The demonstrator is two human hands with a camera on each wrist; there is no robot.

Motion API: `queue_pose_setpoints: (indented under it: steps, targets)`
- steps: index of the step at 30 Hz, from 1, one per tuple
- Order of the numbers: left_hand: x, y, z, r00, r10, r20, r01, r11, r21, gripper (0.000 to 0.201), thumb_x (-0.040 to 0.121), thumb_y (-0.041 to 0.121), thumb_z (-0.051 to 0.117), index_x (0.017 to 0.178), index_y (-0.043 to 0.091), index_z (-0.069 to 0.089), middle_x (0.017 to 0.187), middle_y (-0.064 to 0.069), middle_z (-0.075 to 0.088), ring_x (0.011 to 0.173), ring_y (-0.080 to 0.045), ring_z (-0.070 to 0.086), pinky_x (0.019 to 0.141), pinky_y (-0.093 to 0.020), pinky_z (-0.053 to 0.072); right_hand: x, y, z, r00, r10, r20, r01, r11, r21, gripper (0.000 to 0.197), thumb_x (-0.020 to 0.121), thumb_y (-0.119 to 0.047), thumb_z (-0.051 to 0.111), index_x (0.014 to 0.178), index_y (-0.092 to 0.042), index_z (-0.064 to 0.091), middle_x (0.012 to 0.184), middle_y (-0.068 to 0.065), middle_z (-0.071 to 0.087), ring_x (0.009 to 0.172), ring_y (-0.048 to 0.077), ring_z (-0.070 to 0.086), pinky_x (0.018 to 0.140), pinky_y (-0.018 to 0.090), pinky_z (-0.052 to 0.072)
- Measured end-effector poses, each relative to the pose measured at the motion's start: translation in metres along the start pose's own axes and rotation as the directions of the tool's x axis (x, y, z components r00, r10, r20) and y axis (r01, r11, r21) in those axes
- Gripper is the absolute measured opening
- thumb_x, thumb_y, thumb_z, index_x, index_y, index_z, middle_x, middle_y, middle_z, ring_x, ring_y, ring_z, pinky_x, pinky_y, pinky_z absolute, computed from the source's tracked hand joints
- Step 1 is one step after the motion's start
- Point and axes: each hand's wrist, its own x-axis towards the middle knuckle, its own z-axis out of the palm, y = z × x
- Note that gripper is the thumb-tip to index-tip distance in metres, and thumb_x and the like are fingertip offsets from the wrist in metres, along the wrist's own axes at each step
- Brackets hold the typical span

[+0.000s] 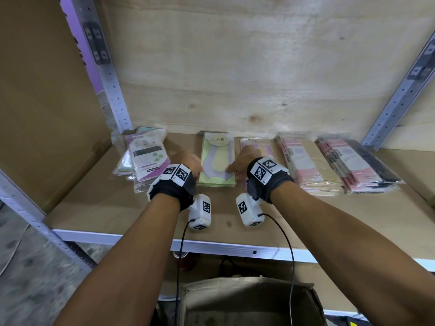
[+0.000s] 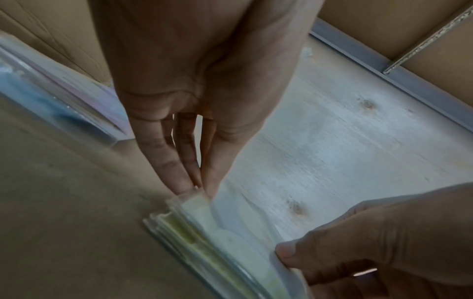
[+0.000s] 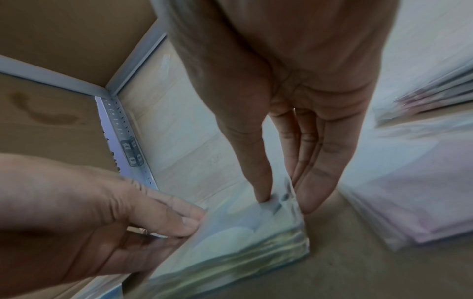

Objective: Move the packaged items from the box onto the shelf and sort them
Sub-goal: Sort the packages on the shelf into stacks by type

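Note:
A stack of green-and-yellow packaged items (image 1: 217, 158) lies flat on the brown shelf board (image 1: 117, 208), in the middle of a row of packs. My left hand (image 1: 200, 169) pinches the stack's left edge, thumb on top and fingers against the side (image 2: 202, 192). My right hand (image 1: 231, 171) holds the right edge the same way, thumb pressed on the top pack (image 3: 284, 202). The wrist views show the stack (image 2: 230, 232) (image 3: 243, 238) resting on the board between both hands. The open cardboard box (image 1: 247, 292) stands below the shelf's front edge; its inside is dark.
Left of the stack lies a loose pile of purple-and-white packs (image 1: 146, 156). To the right are a pink pack (image 1: 256, 143), a pink-and-beige stack (image 1: 308, 165) and a pink-and-black stack (image 1: 360, 165). Metal uprights (image 1: 113, 90) (image 1: 400, 97) flank the shelf; a cardboard panel (image 1: 47, 102) closes the left side.

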Motion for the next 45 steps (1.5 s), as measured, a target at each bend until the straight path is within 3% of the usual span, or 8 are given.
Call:
queue_pose_setpoints:
  steps: [10, 15, 21, 25, 34, 39, 42, 45]
  targets:
    - [0.007, -0.005, 0.004, 0.997, -0.007, -0.071, 0.02, 0.982, 0.185, 0.028, 0.082, 0.013, 0.069, 0.109, 0.006, 0.071, 0.114, -0.014, 0.07, 0.093, -0.024, 0.063, 0.088, -0.033, 0.053, 0.004, 0.002, 0.003, 0.999, -0.048, 0.025, 0.048, 0.998, -0.031, 0.051, 0.068, -0.025, 0.089, 0.1, -0.01, 0.053, 0.093, 0.013, 0.064, 0.088, 0.026, 0.067, 0.068, 0.037, 0.059]
    - [0.004, -0.003, 0.004, 0.998, 0.008, -0.066, 0.009, 0.967, 0.255, 0.01, 0.084, 0.013, 0.068, 0.094, 0.013, 0.068, 0.106, -0.012, 0.07, 0.085, -0.023, 0.057, 0.085, -0.032, 0.054, 0.001, 0.004, 0.005, 0.997, -0.073, 0.008, 0.073, 0.993, -0.097, 0.055, 0.07, -0.024, 0.087, 0.111, -0.002, 0.058, 0.105, 0.016, 0.064, 0.095, 0.028, 0.066, 0.074, 0.034, 0.056]
    - [0.005, -0.005, -0.041, 0.948, 0.03, -0.316, -0.002, 0.996, 0.088, 0.024, 0.084, 0.011, 0.06, 0.1, 0.016, 0.077, 0.113, -0.004, 0.072, 0.106, -0.028, 0.064, 0.091, -0.03, 0.051, -0.009, -0.012, -0.003, 0.979, -0.19, -0.076, 0.178, 0.974, -0.141, 0.026, 0.084, -0.012, 0.064, 0.106, -0.005, 0.053, 0.103, 0.01, 0.053, 0.082, 0.024, 0.056, 0.062, 0.03, 0.045]
    - [0.011, -0.031, -0.092, 0.881, -0.054, -0.471, 0.063, 0.998, 0.004, 0.028, 0.085, 0.019, 0.06, 0.108, 0.015, 0.075, 0.12, -0.009, 0.069, 0.114, -0.033, 0.06, 0.1, -0.035, 0.048, -0.019, -0.047, 0.004, 0.908, -0.403, -0.117, 0.396, 0.915, -0.078, 0.025, 0.087, -0.017, 0.059, 0.11, -0.009, 0.063, 0.112, 0.011, 0.065, 0.104, 0.03, 0.06, 0.079, 0.033, 0.049]
    - [0.007, -0.082, -0.111, 0.955, -0.261, -0.145, 0.226, 0.949, -0.22, 0.018, 0.086, 0.02, 0.067, 0.102, 0.015, 0.062, 0.111, -0.013, 0.067, 0.103, -0.031, 0.067, 0.094, -0.044, 0.055, -0.027, -0.111, 0.078, 0.861, -0.441, 0.253, 0.429, 0.897, 0.104, 0.023, 0.09, -0.012, 0.062, 0.11, -0.001, 0.059, 0.103, 0.017, 0.059, 0.092, 0.027, 0.057, 0.091, 0.044, 0.052]
    - [0.001, -0.084, -0.116, 0.942, -0.327, -0.073, 0.274, 0.876, -0.398, 0.014, 0.092, 0.007, 0.06, 0.078, 0.011, 0.057, 0.085, -0.01, 0.066, 0.074, -0.028, 0.07, 0.043, -0.022, 0.053, -0.023, -0.105, 0.085, 0.88, -0.407, 0.247, 0.319, 0.889, 0.328, 0.042, 0.083, 0.004, 0.063, 0.124, -0.004, 0.056, 0.092, 0.017, 0.063, 0.074, 0.029, 0.062, 0.056, 0.028, 0.051]
    - [-0.003, -0.085, -0.123, 0.973, -0.21, -0.096, 0.179, 0.949, -0.26, 0.014, 0.088, -0.004, 0.059, 0.095, 0.007, 0.064, 0.09, -0.013, 0.07, 0.068, -0.024, 0.072, 0.05, -0.023, 0.053, -0.024, -0.099, 0.073, 0.868, -0.422, 0.261, 0.204, 0.784, 0.586, 0.034, 0.086, 0.012, 0.058, 0.115, -0.005, 0.059, 0.083, 0.013, 0.066, 0.057, 0.021, 0.067, 0.048, 0.024, 0.053]
    - [-0.007, -0.089, -0.127, 0.981, 0.017, -0.194, -0.007, 0.999, 0.053, 0.053, 0.079, -0.005, 0.069, 0.129, 0.011, 0.06, 0.123, -0.015, 0.064, 0.107, -0.03, 0.064, 0.088, -0.031, 0.053, -0.026, -0.094, 0.054, 0.864, -0.435, 0.253, 0.114, 0.659, 0.744, 0.022, 0.09, 0.008, 0.059, 0.106, -0.006, 0.065, 0.086, 0.012, 0.071, 0.064, 0.019, 0.068, 0.064, 0.028, 0.053]
